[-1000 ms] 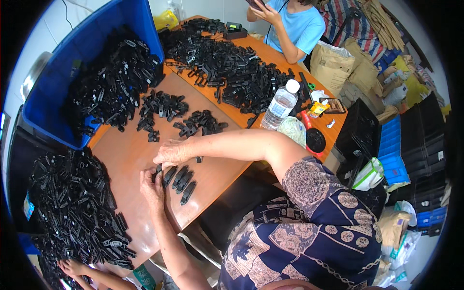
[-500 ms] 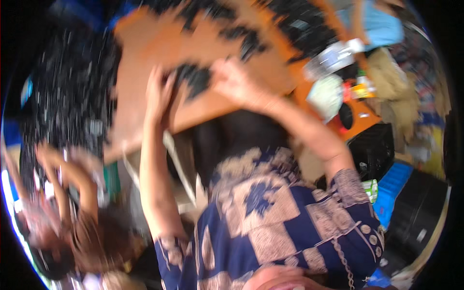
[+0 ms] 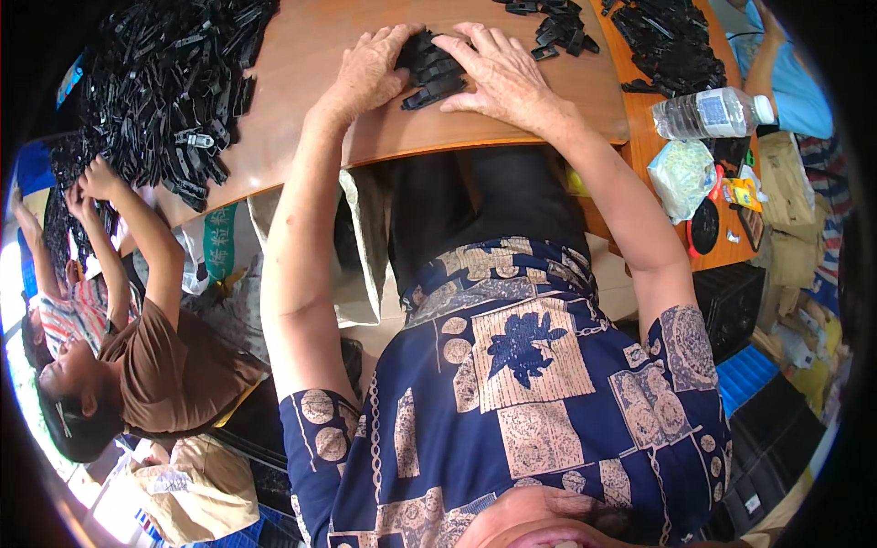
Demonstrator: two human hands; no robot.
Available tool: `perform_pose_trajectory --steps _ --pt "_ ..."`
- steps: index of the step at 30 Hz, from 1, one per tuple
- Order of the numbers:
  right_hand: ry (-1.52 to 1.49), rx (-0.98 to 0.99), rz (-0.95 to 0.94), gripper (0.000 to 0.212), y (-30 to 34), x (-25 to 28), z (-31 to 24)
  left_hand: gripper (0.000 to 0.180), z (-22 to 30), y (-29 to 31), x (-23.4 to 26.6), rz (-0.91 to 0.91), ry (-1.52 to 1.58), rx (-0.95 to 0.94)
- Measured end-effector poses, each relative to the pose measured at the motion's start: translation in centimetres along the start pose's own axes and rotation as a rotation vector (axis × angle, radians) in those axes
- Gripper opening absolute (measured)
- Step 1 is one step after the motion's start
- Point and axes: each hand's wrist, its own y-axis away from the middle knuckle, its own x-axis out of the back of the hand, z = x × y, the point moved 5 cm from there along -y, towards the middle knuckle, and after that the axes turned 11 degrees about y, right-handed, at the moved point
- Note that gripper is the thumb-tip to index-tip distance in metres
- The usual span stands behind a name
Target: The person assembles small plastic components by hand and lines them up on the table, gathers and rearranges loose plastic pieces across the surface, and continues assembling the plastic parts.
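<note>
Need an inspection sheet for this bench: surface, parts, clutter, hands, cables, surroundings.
Surface: brown tabletop, partly covered by black parts.
Job's things: small row of black parts between the hands; large black pile at left.
Clutter: transparent bottle and plastic bag at right.
Hands: left hand and right hand open, flanking the row; grip pressure can't be told.
Cables: nothing seen.
Surroundings: co-worker in brown shirt at left; tan sack lower left.

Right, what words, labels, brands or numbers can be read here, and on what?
Wording is not copied here.
Green bag panel: large pale characters.
Clear bottle: label print too small to read.
Yellow packet: marks too small to read.
Brown sack: print too small to read.
</note>
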Motion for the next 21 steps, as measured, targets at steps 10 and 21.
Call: perform_pose_trajectory --steps 10,21 --pt "-0.240 0.272 0.113 0.065 -1.1 -1.4 -2.8 0.053 2.4 8.0 1.2 0.461 0.150 0.056" --pt "-0.325 0.551 0.077 0.058 -2.7 -1.6 -11.4 0.050 2.5 17.2 3.8 0.539 0.280 0.237"
